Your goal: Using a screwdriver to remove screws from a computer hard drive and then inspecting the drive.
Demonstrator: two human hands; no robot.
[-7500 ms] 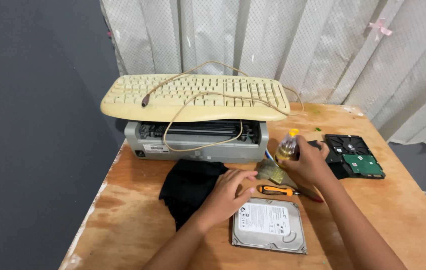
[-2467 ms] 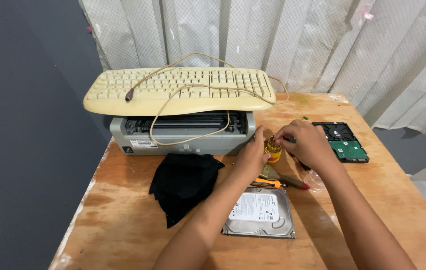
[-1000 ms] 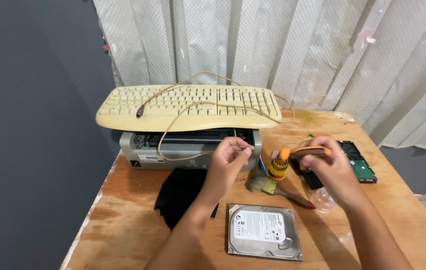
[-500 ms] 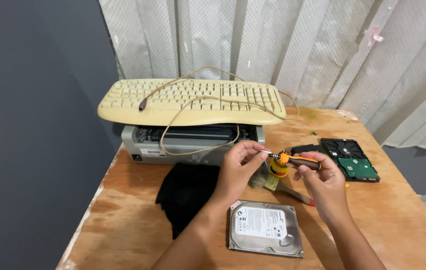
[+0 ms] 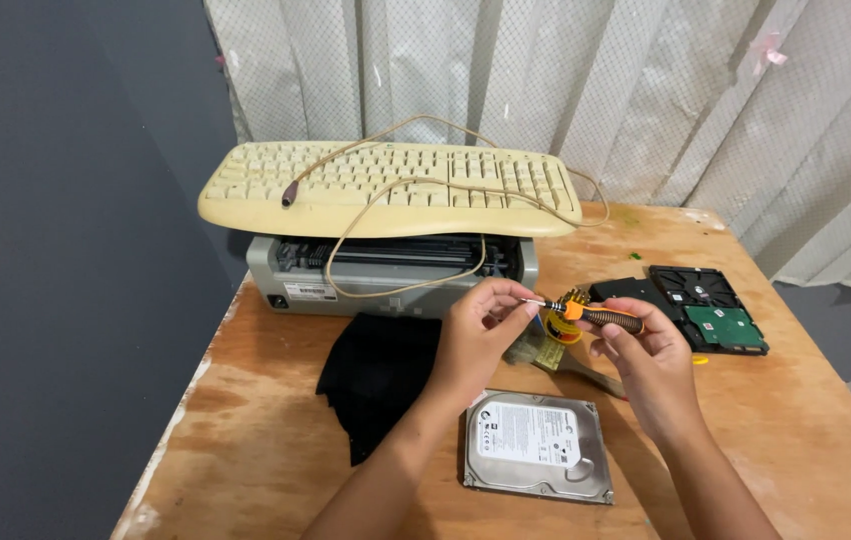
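Gripping orange-collared black screwdriver (image 5: 596, 316), level, silver-tipped

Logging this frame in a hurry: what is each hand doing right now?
Left hand: fingertips pinched at the tip of the screwdriver.
Right hand: closed around the screwdriver's handle, holding it level.

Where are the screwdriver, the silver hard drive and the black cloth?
screwdriver (image 5: 601, 316), head view, on its black grip.
silver hard drive (image 5: 538, 443), head view, on its top label.
black cloth (image 5: 378, 375), head view, at its middle.
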